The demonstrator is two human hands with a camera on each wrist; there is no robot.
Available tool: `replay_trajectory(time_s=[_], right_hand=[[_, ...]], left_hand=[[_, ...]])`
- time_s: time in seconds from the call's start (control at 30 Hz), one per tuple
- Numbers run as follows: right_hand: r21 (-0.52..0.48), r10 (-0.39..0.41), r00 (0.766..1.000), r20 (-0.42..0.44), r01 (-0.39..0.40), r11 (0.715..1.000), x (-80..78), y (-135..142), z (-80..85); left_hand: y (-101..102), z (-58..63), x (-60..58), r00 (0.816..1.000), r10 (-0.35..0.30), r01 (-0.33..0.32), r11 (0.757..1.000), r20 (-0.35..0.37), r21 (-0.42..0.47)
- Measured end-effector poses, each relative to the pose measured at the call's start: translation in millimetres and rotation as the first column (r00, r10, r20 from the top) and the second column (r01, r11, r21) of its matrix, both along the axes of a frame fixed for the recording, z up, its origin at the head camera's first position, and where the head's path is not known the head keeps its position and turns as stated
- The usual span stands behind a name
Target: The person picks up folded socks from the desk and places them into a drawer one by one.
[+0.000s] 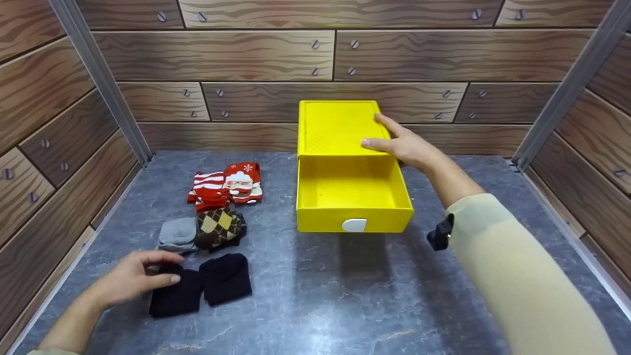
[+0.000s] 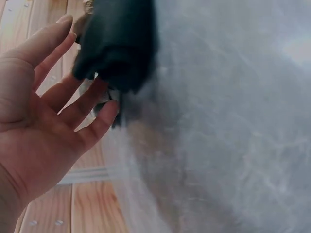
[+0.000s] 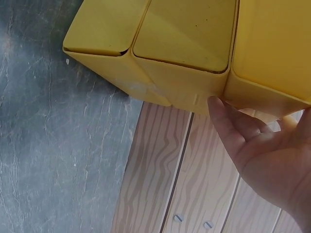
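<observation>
My left hand (image 1: pixel 135 276) is at the left edge of a folded black sock (image 1: pixel 176 296), its thumb and fingers spread apart. A second folded black sock (image 1: pixel 227 278) lies just right of it. In the left wrist view, the fingers (image 2: pixel 99 121) overlap a dark folded sock (image 2: pixel 119 43), blurred. My right hand (image 1: pixel 406 145) rests on the right edge of a yellow box (image 1: pixel 340 125), thumb and index finger lying on its top; the other fingers are mostly hidden. The box's drawer (image 1: pixel 315 219), with a white handle (image 1: pixel 355 225), is pulled out towards me.
Behind the black socks lie a folded grey sock (image 1: pixel 177 234) and a brown argyle sock (image 1: pixel 219 228). Farther back are a red-and-white striped sock (image 1: pixel 209 187) and a Santa sock (image 1: pixel 243 182). Wood-patterned walls (image 1: pixel 276 54) enclose the grey tabletop (image 1: pixel 276 305) at the back and sides.
</observation>
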State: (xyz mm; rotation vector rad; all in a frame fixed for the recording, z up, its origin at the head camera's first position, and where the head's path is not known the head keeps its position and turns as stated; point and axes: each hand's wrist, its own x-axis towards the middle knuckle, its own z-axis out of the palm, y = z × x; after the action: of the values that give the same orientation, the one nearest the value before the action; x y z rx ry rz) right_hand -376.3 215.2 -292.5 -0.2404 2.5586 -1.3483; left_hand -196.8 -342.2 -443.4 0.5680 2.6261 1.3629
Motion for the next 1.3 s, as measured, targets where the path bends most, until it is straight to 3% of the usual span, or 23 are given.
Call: replay_trajectory(time_s=[0.3,0.47,0.8,1.0,1.17,1.3], right_hand=[[-0.001,-0.011,1.000,0.011,0.011,1.000,1.6,-1.0,-0.5],[-0.021,-0.005,0.999,0.042,0.006,1.000,4.4,-3.9,4.6],[-0.002,0.023,0.998,0.060,-0.023,1.000,32.4,-14.1,30.5],[-0.014,0.017,0.998,0.061,-0.016,1.000,21.3,-9.4,21.9],[-0.032,0.004,0.999,0.042,-0.003,1.000,5.1,-0.8,4.1],[-0.016,-0.004,1.000,0.003,0.004,1.000,1.6,2.1,-2.6]], left_hand=[[-8.3,-8.5,-2.6,0.991,-0.066,0.064,0.998,0.115,0.021],[-7.3,-11.1,-2.9,0.994,-0.081,0.083,0.996,0.072,-0.031],[-2.7,-13.8,-6.6,0.998,-0.062,0.061,0.989,-0.003,-0.137],[-1.5,-11.4,-6.5,0.997,-0.080,0.079,0.991,-0.007,-0.112],[-1.6,-5.3,-6.1,0.996,-0.074,0.077,0.995,0.046,-0.070],[-0.9,3.1,-6.4,0.993,-0.078,0.083,0.995,0.085,-0.056]])
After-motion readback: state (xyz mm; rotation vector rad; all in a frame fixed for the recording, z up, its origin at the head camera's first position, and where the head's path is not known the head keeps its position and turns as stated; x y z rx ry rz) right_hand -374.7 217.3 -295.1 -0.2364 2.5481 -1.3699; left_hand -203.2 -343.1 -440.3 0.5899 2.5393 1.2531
